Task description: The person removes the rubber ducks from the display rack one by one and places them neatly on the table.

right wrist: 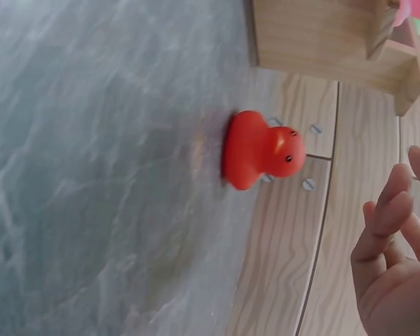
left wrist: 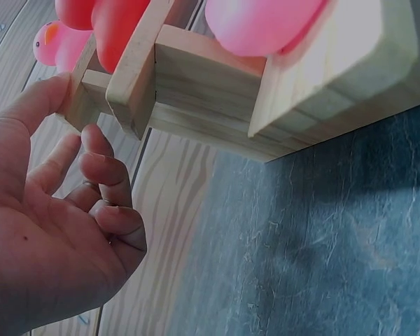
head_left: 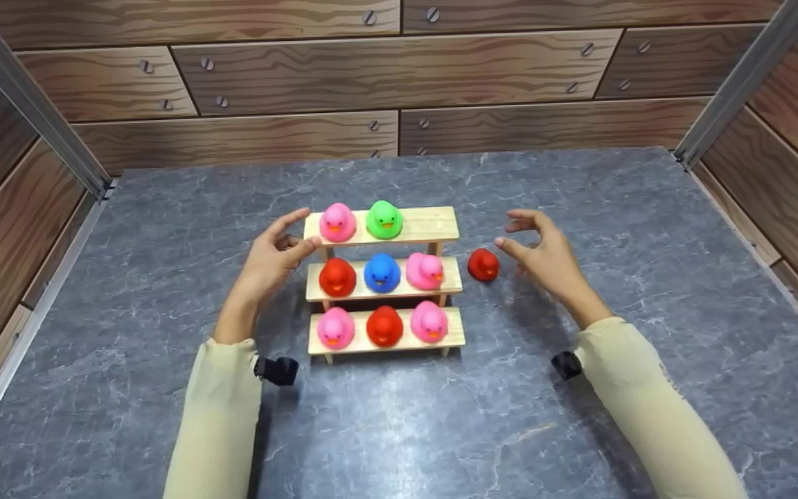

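Observation:
A three-tier wooden stand [head_left: 430, 223] bears rubber ducks. My left hand [head_left: 271, 260] pinches the left end of its top board, thumb at the front and index finger behind; the other fingers curl beside it in the left wrist view. The top tier has a pink duck [head_left: 337, 223] and a green duck [head_left: 384, 220]. On the middle one sit a red duck [head_left: 337, 277], a blue duck [head_left: 382, 273] and a pink duck [head_left: 425, 270]. Right of the stand, a red duck [right wrist: 248, 150] stands on the table; my right hand [head_left: 544, 253] hovers beside it, fingers loosely bent, holding nothing.
The bottom tier carries a pink duck [head_left: 336, 328], a red duck [head_left: 384, 327] and another pink duck [head_left: 429, 321]. All this stands on a grey marbled table [head_left: 399, 430]. Wood-patterned panels [head_left: 399, 76] with metal corner posts enclose the back and sides.

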`<act>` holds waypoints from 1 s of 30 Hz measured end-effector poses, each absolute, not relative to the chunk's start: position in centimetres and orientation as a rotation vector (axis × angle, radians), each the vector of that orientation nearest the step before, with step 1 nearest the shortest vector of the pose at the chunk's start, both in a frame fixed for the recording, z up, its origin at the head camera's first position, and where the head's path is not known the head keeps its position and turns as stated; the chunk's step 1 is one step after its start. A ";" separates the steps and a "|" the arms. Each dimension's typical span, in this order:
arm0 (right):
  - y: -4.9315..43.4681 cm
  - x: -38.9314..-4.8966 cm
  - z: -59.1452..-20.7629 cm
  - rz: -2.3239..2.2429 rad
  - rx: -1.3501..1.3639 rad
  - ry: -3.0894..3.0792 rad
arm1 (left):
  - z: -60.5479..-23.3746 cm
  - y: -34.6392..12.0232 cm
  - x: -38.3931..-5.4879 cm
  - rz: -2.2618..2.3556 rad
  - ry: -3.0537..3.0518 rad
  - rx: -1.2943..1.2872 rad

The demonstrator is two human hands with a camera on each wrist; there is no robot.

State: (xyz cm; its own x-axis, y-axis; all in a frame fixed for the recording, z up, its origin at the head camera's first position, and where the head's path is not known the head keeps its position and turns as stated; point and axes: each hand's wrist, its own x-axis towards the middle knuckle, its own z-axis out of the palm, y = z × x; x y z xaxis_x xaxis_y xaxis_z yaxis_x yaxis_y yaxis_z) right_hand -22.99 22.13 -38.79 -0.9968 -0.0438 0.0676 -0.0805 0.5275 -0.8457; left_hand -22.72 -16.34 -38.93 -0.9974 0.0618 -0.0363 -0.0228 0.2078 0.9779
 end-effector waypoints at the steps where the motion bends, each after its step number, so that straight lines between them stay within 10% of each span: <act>1: 22.1 -22.9 -38.6 1.523 0.115 -2.703 | -38.9 -16.3 -22.7 1.931 2.391 0.036; 30: 17.3 -22.7 -35.0 1.797 0.324 -2.551 | -38.8 -16.3 -22.8 1.952 2.368 0.025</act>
State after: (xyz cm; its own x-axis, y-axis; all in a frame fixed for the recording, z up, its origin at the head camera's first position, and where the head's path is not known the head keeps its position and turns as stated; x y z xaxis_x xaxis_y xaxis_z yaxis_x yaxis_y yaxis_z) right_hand -22.74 17.32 -34.96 -0.9787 -0.1654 0.1218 -0.1704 0.3226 -0.9311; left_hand -22.76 -16.31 -38.83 -0.9972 0.0590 -0.0459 -0.0338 0.1919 0.9808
